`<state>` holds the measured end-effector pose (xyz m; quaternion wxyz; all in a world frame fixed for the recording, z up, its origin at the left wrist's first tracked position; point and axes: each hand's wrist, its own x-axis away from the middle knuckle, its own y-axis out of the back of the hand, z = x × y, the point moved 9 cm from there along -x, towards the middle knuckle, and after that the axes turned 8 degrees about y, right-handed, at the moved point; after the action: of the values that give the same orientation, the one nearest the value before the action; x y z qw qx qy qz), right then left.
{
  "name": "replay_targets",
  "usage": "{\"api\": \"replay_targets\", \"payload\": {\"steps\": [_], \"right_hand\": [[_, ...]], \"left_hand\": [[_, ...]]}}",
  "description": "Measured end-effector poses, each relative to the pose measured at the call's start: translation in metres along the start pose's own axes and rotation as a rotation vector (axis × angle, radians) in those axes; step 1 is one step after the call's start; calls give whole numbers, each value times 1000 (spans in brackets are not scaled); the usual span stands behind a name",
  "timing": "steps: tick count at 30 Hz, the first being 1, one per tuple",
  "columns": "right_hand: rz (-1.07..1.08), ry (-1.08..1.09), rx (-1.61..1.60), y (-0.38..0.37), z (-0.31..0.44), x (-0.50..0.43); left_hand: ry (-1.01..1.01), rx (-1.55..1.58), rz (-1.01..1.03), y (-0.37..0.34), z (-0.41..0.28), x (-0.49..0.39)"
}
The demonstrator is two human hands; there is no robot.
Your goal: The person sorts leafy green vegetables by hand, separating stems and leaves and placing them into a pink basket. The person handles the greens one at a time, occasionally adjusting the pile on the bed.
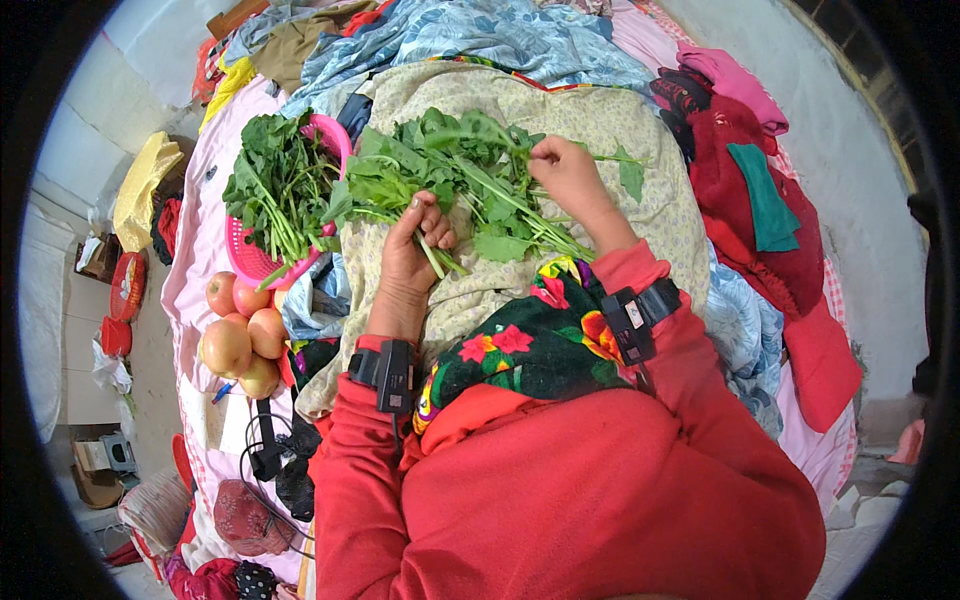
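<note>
Fingers curled, my left hand (417,244) grips a small bunch of leafy green stalks (382,180), their cut stems poking out below the fist. My right hand (574,176) pinches a single leafy stalk (480,137) near its end, above the pile. Beneath and between both hands, a loose pile of leafy greens (499,206) is spread on a pale floral cloth (630,240). To the left stands a pink plastic basket (244,251), tilted, with more leafy greens (277,180) heaped in it and stems hanging over its near rim.
Several apples (229,349) lie close below the basket, beside a blue pen (223,392) and paper. A black cable (247,465) loops at lower left. Folded red clothing (757,195) is piled at right, and a blue patterned quilt (480,34) lies beyond the cloth.
</note>
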<state>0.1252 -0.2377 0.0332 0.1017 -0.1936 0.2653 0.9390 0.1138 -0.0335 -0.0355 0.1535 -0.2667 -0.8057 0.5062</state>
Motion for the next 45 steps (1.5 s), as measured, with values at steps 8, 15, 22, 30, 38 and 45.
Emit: {"api": "replay_targets", "payload": {"steps": [8,15,22,30,38,45], "right_hand": [[164,-285,-830,-24,43,9],[450,-267,-544,-91,62,26],[304,-52,-457,-61,51,15],[211,-283,227,-19,-37,13],[168,-338,147,-24,-69,16],[-255,-58,-176,18,-24,0]], "left_hand": [[51,-8,18,-8,4,3],[38,-47,-161,5,7,5],[45,-51,-118,13,2,2],[-2,-14,-152,8,1,3],[6,19,5,-4,2,1],[0,2,37,-1,0,2]]}}
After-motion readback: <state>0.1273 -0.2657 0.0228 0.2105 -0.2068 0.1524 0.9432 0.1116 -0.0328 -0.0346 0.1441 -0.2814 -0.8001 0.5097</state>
